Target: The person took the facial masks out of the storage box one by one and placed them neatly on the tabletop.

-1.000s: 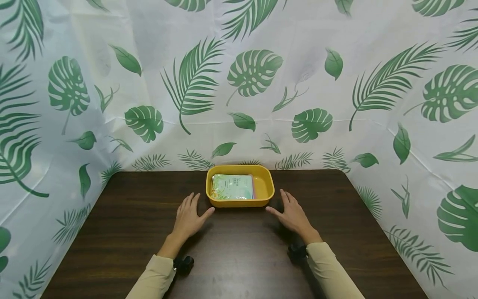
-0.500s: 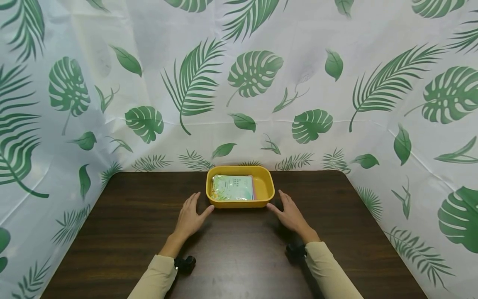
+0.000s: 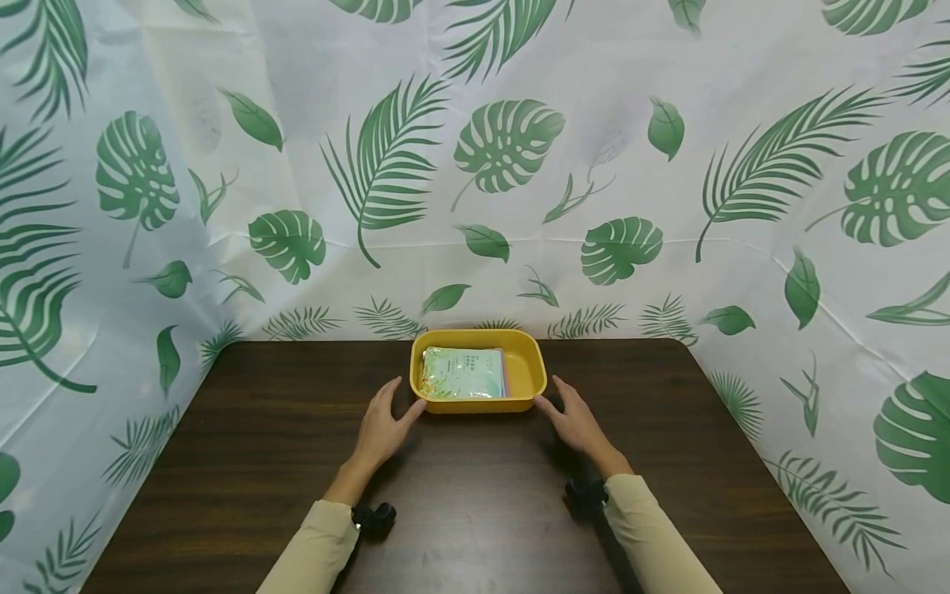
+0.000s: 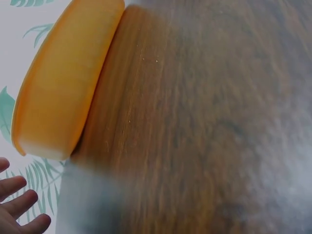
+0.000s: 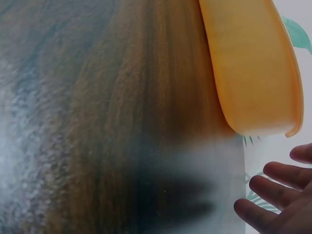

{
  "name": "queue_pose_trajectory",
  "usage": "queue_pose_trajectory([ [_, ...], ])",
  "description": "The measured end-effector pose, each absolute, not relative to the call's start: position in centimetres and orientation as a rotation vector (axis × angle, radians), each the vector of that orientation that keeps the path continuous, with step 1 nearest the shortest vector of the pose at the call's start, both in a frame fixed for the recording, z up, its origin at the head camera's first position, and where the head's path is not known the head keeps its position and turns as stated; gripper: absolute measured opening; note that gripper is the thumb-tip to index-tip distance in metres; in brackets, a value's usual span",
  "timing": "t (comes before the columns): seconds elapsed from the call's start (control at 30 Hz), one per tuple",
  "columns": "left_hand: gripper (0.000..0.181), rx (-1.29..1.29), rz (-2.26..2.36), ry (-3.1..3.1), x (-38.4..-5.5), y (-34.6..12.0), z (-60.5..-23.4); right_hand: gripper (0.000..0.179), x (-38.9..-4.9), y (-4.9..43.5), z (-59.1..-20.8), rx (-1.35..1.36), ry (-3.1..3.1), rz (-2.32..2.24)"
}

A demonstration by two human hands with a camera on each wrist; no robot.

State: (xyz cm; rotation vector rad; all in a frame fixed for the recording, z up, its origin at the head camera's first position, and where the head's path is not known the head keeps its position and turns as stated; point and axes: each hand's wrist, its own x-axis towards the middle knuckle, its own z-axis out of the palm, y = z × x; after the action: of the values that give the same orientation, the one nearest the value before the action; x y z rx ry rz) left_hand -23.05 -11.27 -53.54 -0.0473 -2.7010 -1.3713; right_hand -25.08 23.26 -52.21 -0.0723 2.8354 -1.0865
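Observation:
A yellow plastic bin stands at the far edge of the table, its side wall filling much of the left wrist view. Inside, on its left part, lies a pale green printed packet with a purple edge showing at its right. My left hand is at the bin's left end, thumb and fingers spread, thumb tip right at the front corner. On the opposite end my right hand mirrors it, thumb at the front right corner. In the right wrist view its straight fingers are apart from the bin's end.
The dark wood-grain table stretches out before me. Behind and at both sides hangs a white cloth printed with green leaves. Each wrist wears a small black camera, such as the left wrist camera.
Both hands have shifted slightly inward, closer to the two ends of the bin. The bin and packet have stayed in place.

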Motion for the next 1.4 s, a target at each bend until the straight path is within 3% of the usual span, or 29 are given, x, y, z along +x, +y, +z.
queue_pose_trajectory([
  [1.4,0.051,0.046,-1.723,-2.336,-25.5,-9.4,-54.3,0.049,-27.3,23.1,-53.4,-0.069,2.649,-1.639],
])
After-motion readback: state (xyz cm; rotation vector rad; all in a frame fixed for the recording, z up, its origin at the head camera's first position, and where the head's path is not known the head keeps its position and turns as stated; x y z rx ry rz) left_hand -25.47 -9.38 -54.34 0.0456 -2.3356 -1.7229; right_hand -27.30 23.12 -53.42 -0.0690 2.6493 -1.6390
